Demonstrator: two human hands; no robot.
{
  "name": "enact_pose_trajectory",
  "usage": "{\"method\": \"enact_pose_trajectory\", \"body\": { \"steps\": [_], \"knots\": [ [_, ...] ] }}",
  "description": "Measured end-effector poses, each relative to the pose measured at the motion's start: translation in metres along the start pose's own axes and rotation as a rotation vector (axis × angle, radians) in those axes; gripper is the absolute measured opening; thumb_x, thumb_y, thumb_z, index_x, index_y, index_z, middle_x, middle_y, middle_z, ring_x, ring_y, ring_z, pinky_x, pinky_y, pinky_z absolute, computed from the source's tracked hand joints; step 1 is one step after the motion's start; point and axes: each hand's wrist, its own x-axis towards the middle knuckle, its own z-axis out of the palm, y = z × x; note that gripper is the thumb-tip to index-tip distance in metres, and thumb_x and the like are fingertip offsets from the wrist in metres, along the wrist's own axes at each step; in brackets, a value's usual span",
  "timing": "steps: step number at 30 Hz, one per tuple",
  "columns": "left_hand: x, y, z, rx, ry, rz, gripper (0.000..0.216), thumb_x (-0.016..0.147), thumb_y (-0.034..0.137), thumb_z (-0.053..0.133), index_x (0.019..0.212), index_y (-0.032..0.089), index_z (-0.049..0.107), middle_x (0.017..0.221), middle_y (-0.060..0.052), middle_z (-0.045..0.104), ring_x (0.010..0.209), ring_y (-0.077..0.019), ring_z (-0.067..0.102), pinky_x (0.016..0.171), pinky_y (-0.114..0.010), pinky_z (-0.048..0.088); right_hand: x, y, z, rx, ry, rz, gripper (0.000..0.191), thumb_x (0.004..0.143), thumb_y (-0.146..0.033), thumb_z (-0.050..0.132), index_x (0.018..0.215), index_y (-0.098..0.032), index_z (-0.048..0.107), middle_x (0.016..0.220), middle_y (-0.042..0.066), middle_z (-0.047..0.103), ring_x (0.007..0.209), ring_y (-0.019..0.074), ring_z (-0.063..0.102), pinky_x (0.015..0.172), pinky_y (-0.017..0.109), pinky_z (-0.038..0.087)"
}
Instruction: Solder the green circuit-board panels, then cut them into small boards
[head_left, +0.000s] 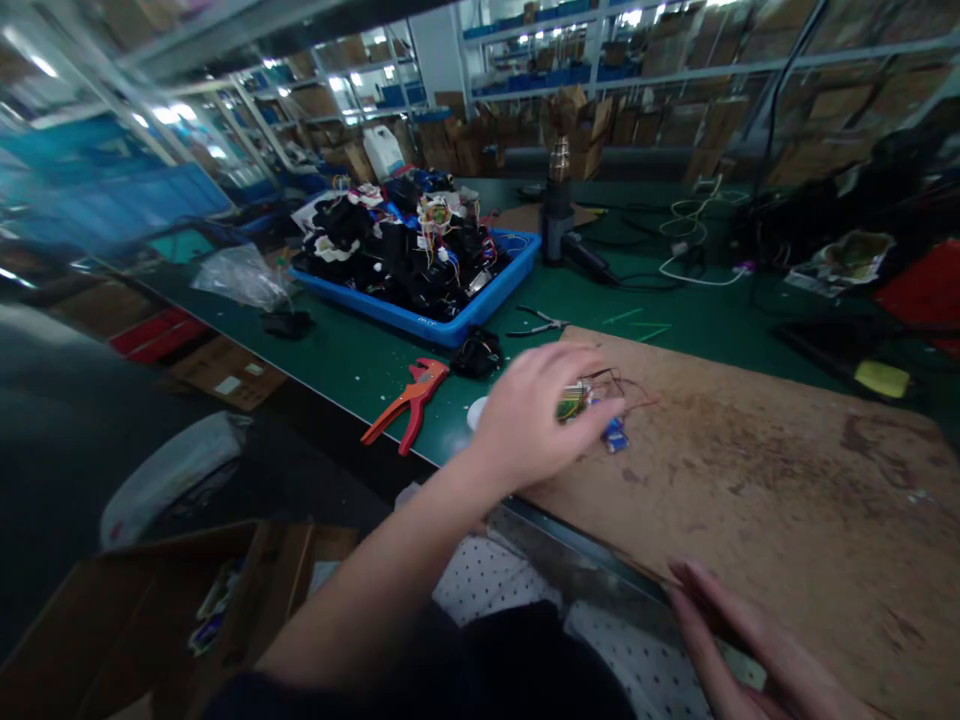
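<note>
My left hand (536, 410) reaches over the near left part of a brown, stained work board (757, 450). Its fingers and thumb curl around a small green circuit board (571, 402) with thin dark and red wires and a blue part (616, 436) at its side. The palm side and some fingertips are hidden, and the hand is slightly blurred. At the work board's front edge, low in view, my right hand (750, 650) has its fingers stretched out and holds nothing visible. Left of my left hand lie red-orange cutters (412, 403) and a black piece (477, 353).
A blue tray (420, 322) heaped with black parts and wires stands behind. Pliers (538, 322) lie near it; a heat gun (556, 205) stands upright beyond. Clutter and cables (697, 235) fill the right back. A cardboard box (150, 610) sits below left.
</note>
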Motion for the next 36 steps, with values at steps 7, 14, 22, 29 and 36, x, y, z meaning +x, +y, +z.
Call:
{"method": "enact_pose_trajectory", "body": {
  "steps": [7,14,22,29,36],
  "knots": [
    [-0.076,-0.063,-0.012,0.209,-0.118,-0.367,0.062,0.081,0.046,0.068,0.136,0.026,0.048,0.13,-0.008,0.06,0.119,-0.0245,0.059,0.099,-0.038,0.05,0.018,-0.001,0.003,0.073,0.017,-0.052,0.035,0.084,-0.016,0.065,0.118,-0.02,0.063,0.103,0.002,0.074,0.089,0.0126,0.071,0.088,0.022,0.055],
    [-0.1,-0.071,-0.071,0.385,0.264,-0.521,0.049,0.085,0.041,0.064,0.129,0.024,0.055,0.123,-0.007,0.063,0.111,-0.0272,0.062,0.099,-0.042,0.048,0.054,-0.009,-0.002,0.141,-0.071,-0.079,0.028,0.085,-0.018,0.063,0.112,-0.024,0.065,0.1,0.0,0.073,0.09,0.0132,0.07,0.084,0.024,0.055],
    [-0.088,-0.183,-0.111,0.465,0.358,-0.804,0.065,0.076,0.047,0.07,0.131,0.018,0.05,0.115,-0.013,0.065,0.106,-0.0353,0.063,0.093,-0.047,0.048,0.147,-0.027,0.029,0.036,-0.395,0.135,0.032,0.094,-0.044,0.045,0.1,-0.023,0.068,0.082,0.002,0.07,0.069,0.0134,0.063,0.064,0.027,0.045],
    [-0.102,-0.196,-0.082,0.292,0.287,-0.721,0.056,0.082,0.038,0.066,0.133,0.022,0.05,0.124,-0.007,0.065,0.109,-0.0231,0.064,0.096,-0.035,0.049,0.177,-0.025,0.067,-0.034,-0.323,0.229,0.047,0.089,-0.058,0.046,0.076,-0.021,0.072,0.06,0.004,0.064,0.053,0.0159,0.055,0.054,0.029,0.032],
    [-0.103,-0.183,-0.092,0.149,0.327,-0.738,0.058,0.077,0.035,0.071,0.13,0.018,0.053,0.116,-0.005,0.069,0.099,-0.021,0.068,0.093,-0.038,0.055,0.182,-0.024,0.072,0.09,-0.294,0.305,0.038,0.09,-0.048,0.049,0.089,-0.018,0.073,0.068,0.004,0.069,0.055,0.0134,0.058,0.052,0.027,0.036]
  ]
}}
